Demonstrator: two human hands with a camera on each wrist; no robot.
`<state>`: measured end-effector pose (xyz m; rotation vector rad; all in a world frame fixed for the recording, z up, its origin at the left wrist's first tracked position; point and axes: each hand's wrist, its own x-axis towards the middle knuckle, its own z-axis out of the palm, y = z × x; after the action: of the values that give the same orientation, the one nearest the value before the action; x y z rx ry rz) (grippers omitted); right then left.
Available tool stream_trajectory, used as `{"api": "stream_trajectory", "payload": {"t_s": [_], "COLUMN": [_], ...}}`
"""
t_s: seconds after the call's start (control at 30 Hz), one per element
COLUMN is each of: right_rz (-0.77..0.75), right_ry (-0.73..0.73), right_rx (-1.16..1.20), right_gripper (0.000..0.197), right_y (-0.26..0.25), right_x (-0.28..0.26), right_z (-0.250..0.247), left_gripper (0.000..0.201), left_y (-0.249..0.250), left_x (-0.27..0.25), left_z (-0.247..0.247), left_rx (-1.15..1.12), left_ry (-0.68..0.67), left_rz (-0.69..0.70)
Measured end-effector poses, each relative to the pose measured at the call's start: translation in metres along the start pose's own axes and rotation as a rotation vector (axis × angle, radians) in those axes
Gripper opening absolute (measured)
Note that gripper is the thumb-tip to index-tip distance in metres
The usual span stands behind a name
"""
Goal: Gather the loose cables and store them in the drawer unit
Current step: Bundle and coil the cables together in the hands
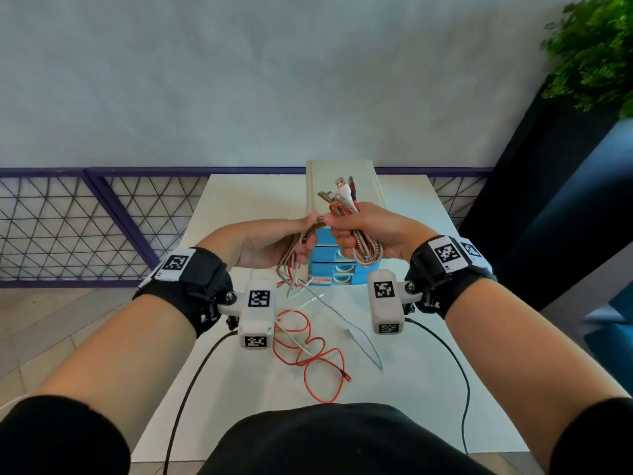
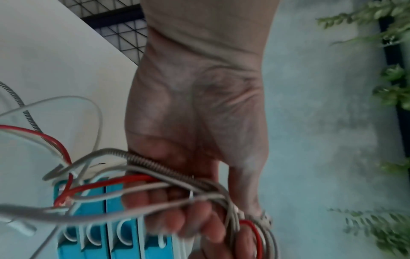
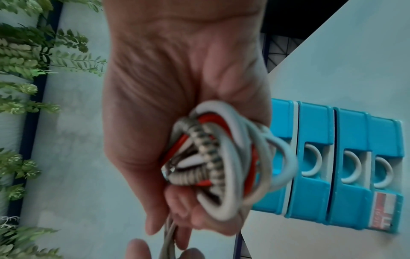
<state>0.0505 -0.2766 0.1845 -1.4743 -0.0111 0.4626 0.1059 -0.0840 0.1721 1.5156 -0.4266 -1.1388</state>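
My right hand (image 1: 356,231) grips a coiled bundle of cables (image 1: 346,207), red, white and braided, held above the blue drawer unit (image 1: 342,265); plug ends stick up from my fist. In the right wrist view the cable loops (image 3: 213,163) fill my curled fingers. My left hand (image 1: 274,241) holds the trailing strands (image 1: 291,265) with fingers curled round them, close beside the right hand. The strands (image 2: 155,184) cross my left palm. Loose ends hang down to the table, where a red cable (image 1: 308,347) and a grey cable (image 1: 359,337) lie in loops.
The drawer unit (image 3: 321,166) stands on the white table (image 1: 411,389) with its blue drawers closed and a beige top (image 1: 315,186). A mesh railing (image 1: 85,217) runs behind. A plant (image 1: 592,53) and a dark blue panel stand at the right.
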Motion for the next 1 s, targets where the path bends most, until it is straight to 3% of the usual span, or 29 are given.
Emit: {"api": "stream_trajectory", "payload": {"t_s": [0.13,0.27,0.43,0.6,0.73,0.87,1.0], "right_rz": [-0.028,-0.085,-0.132,-0.128,-0.079,-0.031,-0.013], "right_ry": [0.075,0.162,0.294,0.359,0.308,0.244,0.353], "right_rx": [-0.052,-0.046,-0.077,-0.111,-0.005,0.034,-0.024], "right_gripper": [0.030,0.019,0.023,0.044,0.057,0.055,0.028], "right_y": [0.000,0.000,0.010,0.013,0.014,0.010,0.010], "right_x": [0.003,0.007,0.020,0.029,0.032,0.029,0.032], "right_z": [-0.003,-0.013,-0.012,-0.003,0.006,0.012,0.012], "left_gripper": [0.049,0.043,0.033,0.030,0.024,0.037,0.038], "left_y": [-0.008,-0.013,-0.009,-0.002,0.005,0.011,0.013], "left_x": [-0.005,-0.009,-0.006,0.009,0.021,0.024,0.024], "left_z": [-0.006,-0.008,0.005,0.027,0.048,0.060,0.067], "left_rx": [-0.137,-0.057,-0.082,0.211,0.431,0.732,0.835], "left_ry": [-0.068,0.002,0.073,0.329,0.423,0.490,0.483], "left_rz": [0.029,-0.019,0.111,0.238,0.283,0.208,0.132]}}
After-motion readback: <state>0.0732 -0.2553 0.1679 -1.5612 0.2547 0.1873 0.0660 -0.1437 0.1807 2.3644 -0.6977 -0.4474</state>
